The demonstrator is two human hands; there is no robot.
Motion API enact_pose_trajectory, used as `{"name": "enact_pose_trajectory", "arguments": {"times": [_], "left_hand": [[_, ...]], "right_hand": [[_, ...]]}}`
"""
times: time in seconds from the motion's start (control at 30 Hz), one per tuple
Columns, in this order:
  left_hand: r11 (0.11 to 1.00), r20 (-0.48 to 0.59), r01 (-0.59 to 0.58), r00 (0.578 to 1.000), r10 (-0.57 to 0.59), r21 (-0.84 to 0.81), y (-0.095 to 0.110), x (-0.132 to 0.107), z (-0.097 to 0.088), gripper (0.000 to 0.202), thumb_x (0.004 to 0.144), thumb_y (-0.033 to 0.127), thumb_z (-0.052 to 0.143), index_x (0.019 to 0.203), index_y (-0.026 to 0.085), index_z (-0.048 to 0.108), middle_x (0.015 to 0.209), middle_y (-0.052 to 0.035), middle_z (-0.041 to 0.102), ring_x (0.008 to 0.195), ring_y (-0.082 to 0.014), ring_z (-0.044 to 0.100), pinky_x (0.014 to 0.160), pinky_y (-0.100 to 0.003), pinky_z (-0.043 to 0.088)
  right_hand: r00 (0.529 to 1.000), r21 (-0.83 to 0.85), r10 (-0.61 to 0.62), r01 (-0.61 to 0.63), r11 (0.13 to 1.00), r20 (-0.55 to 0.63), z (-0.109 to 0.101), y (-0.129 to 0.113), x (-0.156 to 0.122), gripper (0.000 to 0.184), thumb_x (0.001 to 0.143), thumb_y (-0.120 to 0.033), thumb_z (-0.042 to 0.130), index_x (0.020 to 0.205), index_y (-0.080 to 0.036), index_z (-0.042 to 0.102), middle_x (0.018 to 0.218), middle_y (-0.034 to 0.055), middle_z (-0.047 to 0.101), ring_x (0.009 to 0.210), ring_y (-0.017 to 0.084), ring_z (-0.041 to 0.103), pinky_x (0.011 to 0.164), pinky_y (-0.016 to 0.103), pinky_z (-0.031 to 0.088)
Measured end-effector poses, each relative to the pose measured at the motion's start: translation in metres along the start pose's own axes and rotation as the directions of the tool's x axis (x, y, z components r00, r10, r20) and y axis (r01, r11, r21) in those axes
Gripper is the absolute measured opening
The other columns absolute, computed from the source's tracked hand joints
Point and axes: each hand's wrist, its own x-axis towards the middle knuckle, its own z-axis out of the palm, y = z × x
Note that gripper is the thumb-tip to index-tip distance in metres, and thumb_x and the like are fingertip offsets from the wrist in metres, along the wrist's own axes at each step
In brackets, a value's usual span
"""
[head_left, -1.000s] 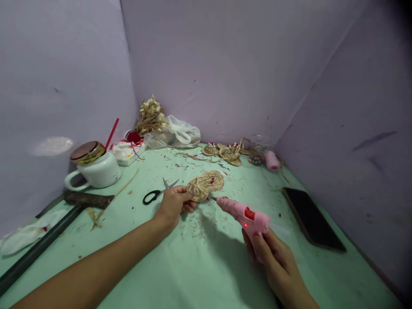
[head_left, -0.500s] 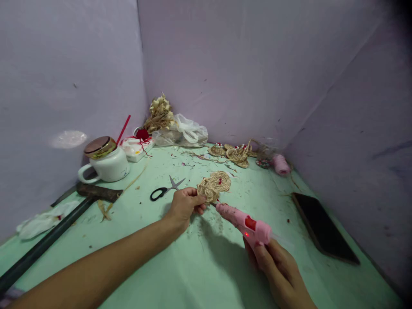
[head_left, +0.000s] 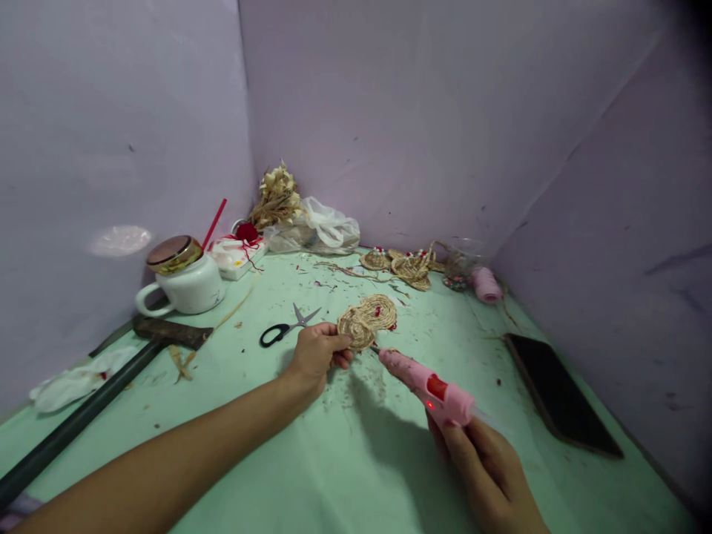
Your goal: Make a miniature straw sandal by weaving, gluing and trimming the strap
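My left hand (head_left: 317, 354) pinches the near edge of a coiled jute piece (head_left: 367, 317), two joined rope spirals with small red beads, lying on the green table (head_left: 345, 460). My right hand (head_left: 483, 471) grips a pink glue gun (head_left: 431, 386) with a red switch and a lit red light. Its nozzle points up-left and sits right at the near rim of the jute piece, beside my left fingertips.
Black-handled scissors (head_left: 286, 328) lie left of my hand. A white mug with a gold lid (head_left: 181, 282), a hammer (head_left: 100, 397), white cloth (head_left: 72, 380), a plastic bag (head_left: 320, 226), more jute coils (head_left: 409, 265), a pink spool (head_left: 486, 284) and a dark phone (head_left: 559, 393) ring the table. Purple walls close three sides.
The view shifted right early on. My left hand keeps its pinch on the jute piece, and the glue gun's nozzle has come up close to the coil's near rim.
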Motion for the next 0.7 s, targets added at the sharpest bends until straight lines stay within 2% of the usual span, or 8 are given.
{"name": "enact_pose_trajectory", "arguments": {"times": [0.13,0.37,0.6,0.7], "left_hand": [[1.000,-0.004,0.007,1.000,-0.007,-0.001,0.001,0.001,0.000,0.008,0.053,0.012,0.062,0.058,0.011,0.056,0.046,-0.0004,0.057,0.038,-0.0079,0.048,0.035,-0.017,0.036],[1.000,0.013,0.003,1.000,-0.003,0.010,0.000,-0.002,0.002,0.007,0.054,0.013,0.063,0.055,0.010,0.057,0.045,-0.0010,0.055,0.037,-0.0081,0.048,0.034,-0.017,0.035],[0.998,0.008,-0.016,1.000,0.016,0.057,0.000,0.000,0.001,0.007,0.054,0.015,0.062,0.054,0.012,0.056,0.045,-0.0002,0.054,0.038,-0.0079,0.047,0.035,-0.018,0.035],[0.992,0.002,-0.047,0.999,0.047,0.113,0.002,0.002,-0.002,0.009,0.056,0.017,0.063,0.053,0.013,0.055,0.043,0.0012,0.052,0.037,-0.0068,0.044,0.033,-0.017,0.030]], "right_hand": [[0.998,0.023,0.040,-0.041,0.999,0.041,-0.001,0.002,-0.001,0.029,0.087,-0.039,0.041,0.078,-0.019,0.060,0.057,-0.0002,0.050,0.049,0.013,0.044,0.044,0.022,0.036],[0.995,0.029,0.025,-0.028,0.999,0.097,-0.003,-0.003,0.004,0.030,0.084,-0.042,0.046,0.067,-0.021,0.059,0.051,0.0000,0.049,0.044,0.014,0.043,0.040,0.023,0.035],[0.991,0.058,0.103,-0.108,0.992,0.085,-0.002,0.006,-0.002,0.033,0.083,-0.044,0.047,0.065,-0.019,0.058,0.052,-0.0005,0.049,0.046,0.013,0.042,0.042,0.023,0.033],[0.988,0.157,0.151,-0.153,0.976,0.023,-0.006,0.011,-0.002,0.032,0.083,-0.045,0.047,0.071,-0.018,0.060,0.052,-0.0004,0.051,0.046,0.012,0.043,0.042,0.023,0.032]]}}
